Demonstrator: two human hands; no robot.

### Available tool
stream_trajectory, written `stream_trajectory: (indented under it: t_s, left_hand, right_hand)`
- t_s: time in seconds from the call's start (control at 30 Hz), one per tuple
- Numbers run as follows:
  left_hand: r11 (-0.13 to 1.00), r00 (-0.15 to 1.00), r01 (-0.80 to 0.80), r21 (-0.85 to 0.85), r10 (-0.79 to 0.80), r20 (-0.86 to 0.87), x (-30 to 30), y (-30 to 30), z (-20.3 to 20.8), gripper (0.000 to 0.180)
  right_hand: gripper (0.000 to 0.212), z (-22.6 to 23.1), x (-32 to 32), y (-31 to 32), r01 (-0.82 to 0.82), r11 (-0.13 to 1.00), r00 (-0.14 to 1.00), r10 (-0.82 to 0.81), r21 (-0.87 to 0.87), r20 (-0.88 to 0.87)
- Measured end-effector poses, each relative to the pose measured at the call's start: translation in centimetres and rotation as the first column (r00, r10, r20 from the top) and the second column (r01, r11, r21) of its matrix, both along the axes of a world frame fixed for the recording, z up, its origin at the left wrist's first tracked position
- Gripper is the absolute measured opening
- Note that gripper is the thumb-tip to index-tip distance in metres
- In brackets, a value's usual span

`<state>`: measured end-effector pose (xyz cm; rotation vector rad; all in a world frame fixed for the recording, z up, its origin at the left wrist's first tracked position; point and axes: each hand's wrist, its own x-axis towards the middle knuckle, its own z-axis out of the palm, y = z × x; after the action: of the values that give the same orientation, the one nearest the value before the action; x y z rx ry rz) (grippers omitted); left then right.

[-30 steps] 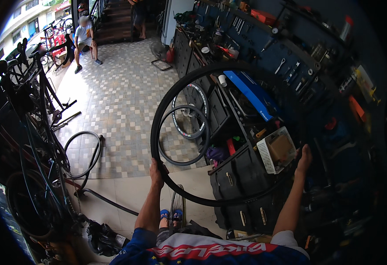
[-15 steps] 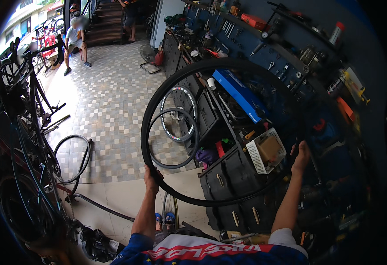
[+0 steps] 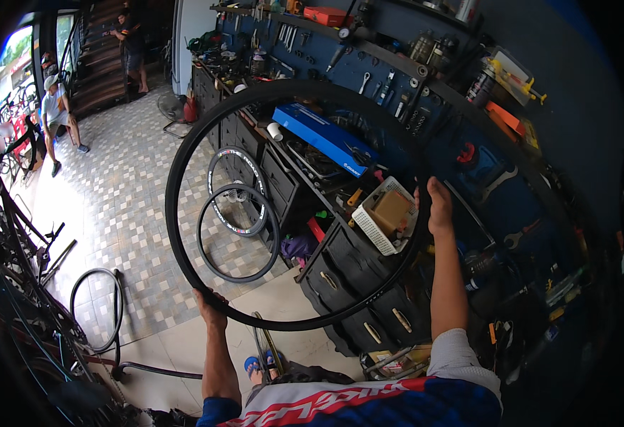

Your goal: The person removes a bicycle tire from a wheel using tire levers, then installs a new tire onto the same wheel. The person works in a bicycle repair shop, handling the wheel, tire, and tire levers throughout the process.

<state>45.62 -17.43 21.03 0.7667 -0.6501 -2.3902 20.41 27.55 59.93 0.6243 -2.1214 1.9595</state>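
A large black bicycle tyre (image 3: 305,324) is held up in front of me, making a wide open ring. My left hand (image 3: 211,307) is wrapped round its lower left side. My right hand (image 3: 438,206) grips the right side, higher up, with the fingers partly hidden. Through the ring, a bicycle wheel (image 3: 215,203) with a printed black rim leans by the drawers. A thinner black tyre (image 3: 202,245) rests against that wheel.
Along the right runs a workbench with black drawers (image 3: 326,277), a blue box (image 3: 326,139) and a white basket (image 3: 374,229). Tools hang on the dark wall. Bicycles (image 3: 13,249) and a looped black tube (image 3: 75,295) are left. Two people are at the back.
My view has swung to the right, so the bench, wheel and floor sit further left in the picture. Both hands still hold the tyre, which also appears further left.
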Motion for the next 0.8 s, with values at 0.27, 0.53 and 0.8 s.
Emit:
stream_trajectory:
  t_s: [0.27,0.53,0.8]
  left_hand:
    - [0.999,0.992,0.013,0.047,-0.018,0.123,-0.5,-1.0,-0.1,0.061]
    - [0.996,0.994,0.049,0.073,-0.056,0.092,-0.3,-1.1,-1.8,0.068]
    - [0.868,0.945,0.110,-0.484,0.060,0.322,1.0,-8.8,1.3,0.095]
  right_hand:
    - [0.050,3.7,-0.3,-3.6,-0.062,0.998,0.983,0.056,0.026,0.177]
    - [0.048,5.5,-0.2,-6.8,-0.055,0.993,0.994,0.044,0.108,0.100]
    - [0.041,4.2,-0.3,-10.3,-0.167,0.979,0.978,0.179,0.114,-0.103]
